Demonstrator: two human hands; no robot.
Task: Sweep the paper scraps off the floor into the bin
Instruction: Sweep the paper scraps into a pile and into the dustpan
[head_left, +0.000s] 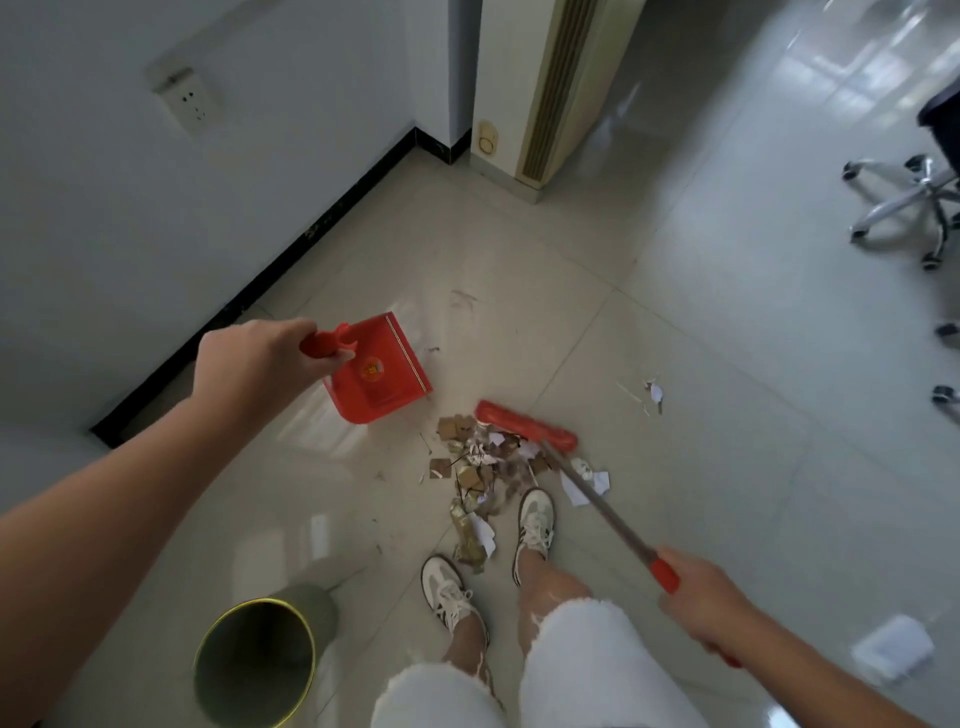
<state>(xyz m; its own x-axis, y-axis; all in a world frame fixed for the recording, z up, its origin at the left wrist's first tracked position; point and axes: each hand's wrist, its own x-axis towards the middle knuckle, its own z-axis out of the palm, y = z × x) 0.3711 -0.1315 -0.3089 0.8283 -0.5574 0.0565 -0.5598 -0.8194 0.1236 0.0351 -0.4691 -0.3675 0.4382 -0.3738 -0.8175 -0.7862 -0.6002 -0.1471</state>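
My left hand (254, 358) grips the handle of a red dustpan (382, 371), which hangs just above the tiled floor, left of the scraps. My right hand (701, 597) holds the red grip of a broom whose metal shaft slants up-left to its red head (524, 431). The head rests at the far edge of a pile of brown and white paper scraps (480, 478), heaped in front of my two white shoes. A few stray scraps (653, 392) lie farther right. The grey bin (254, 665) with a yellow rim stands open at the lower left.
A white wall with a black skirting board (291, 260) runs along the left. A cream standing air conditioner (545, 93) fills the far corner. An office chair base (924, 202) with castors is at the right. A white paper (891, 654) lies lower right.
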